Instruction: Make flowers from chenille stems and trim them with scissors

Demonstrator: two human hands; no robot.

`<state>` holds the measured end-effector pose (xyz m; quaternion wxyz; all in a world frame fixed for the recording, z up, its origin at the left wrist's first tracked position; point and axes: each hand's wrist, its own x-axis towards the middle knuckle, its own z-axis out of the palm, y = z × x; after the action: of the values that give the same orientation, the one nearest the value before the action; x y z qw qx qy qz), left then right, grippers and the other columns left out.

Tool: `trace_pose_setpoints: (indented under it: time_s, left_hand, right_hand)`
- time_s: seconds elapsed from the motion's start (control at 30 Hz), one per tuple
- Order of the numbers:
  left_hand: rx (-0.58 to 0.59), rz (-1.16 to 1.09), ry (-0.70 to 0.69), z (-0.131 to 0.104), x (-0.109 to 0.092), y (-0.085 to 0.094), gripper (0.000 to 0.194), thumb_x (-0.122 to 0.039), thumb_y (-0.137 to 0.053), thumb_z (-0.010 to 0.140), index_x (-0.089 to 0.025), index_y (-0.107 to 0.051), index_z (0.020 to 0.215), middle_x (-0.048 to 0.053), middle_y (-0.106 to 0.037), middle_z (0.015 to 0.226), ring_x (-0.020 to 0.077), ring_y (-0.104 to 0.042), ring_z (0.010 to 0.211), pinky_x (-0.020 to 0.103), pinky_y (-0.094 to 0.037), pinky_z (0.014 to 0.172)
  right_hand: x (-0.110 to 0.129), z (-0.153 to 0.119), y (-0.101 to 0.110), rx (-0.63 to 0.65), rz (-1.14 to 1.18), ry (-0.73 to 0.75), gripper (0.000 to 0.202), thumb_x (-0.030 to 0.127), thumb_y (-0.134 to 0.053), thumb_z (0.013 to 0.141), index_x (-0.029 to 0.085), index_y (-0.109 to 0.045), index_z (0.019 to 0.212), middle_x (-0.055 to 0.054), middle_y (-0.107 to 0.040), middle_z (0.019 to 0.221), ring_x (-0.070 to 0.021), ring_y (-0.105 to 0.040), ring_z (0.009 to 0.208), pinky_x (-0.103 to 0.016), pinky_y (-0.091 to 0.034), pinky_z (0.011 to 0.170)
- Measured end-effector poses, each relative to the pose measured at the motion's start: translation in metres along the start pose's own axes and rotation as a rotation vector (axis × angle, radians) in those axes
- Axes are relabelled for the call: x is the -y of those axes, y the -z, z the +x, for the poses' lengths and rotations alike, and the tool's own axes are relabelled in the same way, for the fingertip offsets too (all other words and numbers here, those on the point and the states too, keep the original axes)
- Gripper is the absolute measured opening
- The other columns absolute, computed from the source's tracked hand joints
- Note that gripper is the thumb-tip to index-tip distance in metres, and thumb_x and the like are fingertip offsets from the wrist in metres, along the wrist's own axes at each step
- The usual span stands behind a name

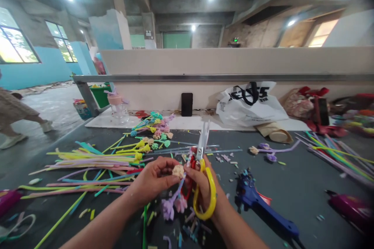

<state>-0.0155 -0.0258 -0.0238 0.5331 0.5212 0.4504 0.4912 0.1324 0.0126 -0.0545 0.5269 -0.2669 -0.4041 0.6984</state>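
My left hand [153, 181] pinches a small cream-coloured fuzzy flower [178, 171] between thumb and fingers. Close against it on the right, my right hand [204, 183] has the yellow-handled scissors [206, 198] hooked in it, blades pointing up and slightly apart. Its fingertips also touch the stem by the cream flower. Below the hands hang a purple fuzzy flower [168, 209] and a pink one [180, 203] on thin stems. Something red lies beside the right fingers, partly hidden by them.
Fuzzy stems [96, 163] spread over the left of the dark table, with finished flowers [154, 124] behind. A blue glue gun [263, 206] lies right of my hands. Farther back are a phone [187, 104] and a white bag [251, 105]. A person's legs [20, 116] show at far left.
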Motion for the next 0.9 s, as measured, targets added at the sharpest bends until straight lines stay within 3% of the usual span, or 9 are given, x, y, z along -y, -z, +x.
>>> trace_pose_setpoints:
  time_s: [0.13, 0.27, 0.37, 0.5, 0.63, 0.8, 0.9]
  left_hand:
    - [0.095, -0.025, -0.025, -0.003, 0.004, -0.002, 0.033, -0.023, -0.068, 0.067, -0.018, -0.064, 0.099, 0.005, -0.066, 0.089, 0.017, -0.059, 0.084, 0.027, -0.044, 0.077]
    - [0.115, -0.043, -0.026, -0.005, 0.006, -0.002, 0.035, -0.025, -0.067, 0.067, -0.019, -0.064, 0.102, 0.004, -0.066, 0.088, 0.0166, -0.059, 0.079, 0.026, -0.044, 0.073]
    - [0.134, -0.034, -0.009, -0.005, 0.006, -0.004, 0.03, -0.028, -0.065, 0.069, -0.017, -0.067, 0.096, 0.003, -0.065, 0.08, 0.0145, -0.057, 0.07, 0.024, -0.044, 0.066]
    - [0.141, -0.027, -0.01, -0.005, 0.006, -0.006, 0.02, -0.03, -0.064, 0.069, -0.013, -0.068, 0.079, 0.002, -0.061, 0.069, 0.0135, -0.053, 0.063, 0.025, -0.042, 0.062]
    - [0.011, 0.057, -0.099, -0.002, 0.004, -0.002, 0.018, -0.03, -0.063, 0.069, -0.015, -0.067, 0.078, 0.002, -0.06, 0.071, 0.0143, -0.052, 0.068, 0.025, -0.041, 0.066]
    - [-0.28, 0.616, -0.428, 0.005, 0.0, 0.012, 0.013, -0.027, -0.061, 0.071, -0.016, -0.063, 0.063, 0.002, -0.05, 0.07, 0.0159, -0.047, 0.073, 0.027, -0.038, 0.067]
    - [-0.37, 0.885, -0.497, 0.004, -0.001, 0.018, 0.013, -0.026, -0.056, 0.075, -0.017, -0.063, 0.068, 0.003, -0.05, 0.073, 0.0168, -0.047, 0.075, 0.029, -0.038, 0.068]
  right_hand:
    - [-0.006, 0.001, 0.003, -0.005, 0.091, -0.097, 0.059, 0.022, -0.068, 0.064, 0.024, -0.042, 0.116, 0.006, -0.055, 0.057, -0.0089, -0.048, 0.039, -0.019, -0.041, 0.038]
    - [-0.008, 0.002, 0.004, 0.054, 0.134, -0.191, 0.043, 0.022, -0.066, 0.064, 0.019, -0.052, 0.105, 0.006, -0.054, 0.049, -0.0086, -0.046, 0.036, -0.018, -0.04, 0.037]
    - [-0.008, 0.0, 0.001, 0.094, 0.102, -0.243, 0.04, 0.022, -0.068, 0.06, 0.016, -0.056, 0.097, 0.006, -0.052, 0.044, -0.0087, -0.044, 0.033, -0.018, -0.038, 0.034]
    - [-0.005, -0.004, -0.003, 0.109, 0.031, -0.237, 0.044, 0.027, -0.066, 0.065, 0.018, -0.052, 0.105, 0.006, -0.053, 0.046, -0.008, -0.043, 0.032, -0.018, -0.036, 0.032]
    - [0.002, -0.005, -0.004, -0.003, -0.14, -0.084, 0.056, 0.035, -0.064, 0.069, 0.024, -0.041, 0.119, 0.009, -0.052, 0.048, -0.0083, -0.043, 0.034, -0.017, -0.034, 0.033]
    - [0.01, -0.004, -0.003, -0.055, -0.359, 0.086, 0.05, 0.039, -0.06, 0.073, 0.026, -0.041, 0.118, 0.009, -0.045, 0.052, -0.0072, -0.039, 0.037, -0.017, -0.033, 0.035]
    - [0.011, -0.003, -0.002, -0.081, -0.473, 0.136, 0.048, 0.04, -0.06, 0.073, 0.026, -0.043, 0.115, 0.009, -0.043, 0.058, -0.0067, -0.038, 0.04, -0.018, -0.032, 0.036]
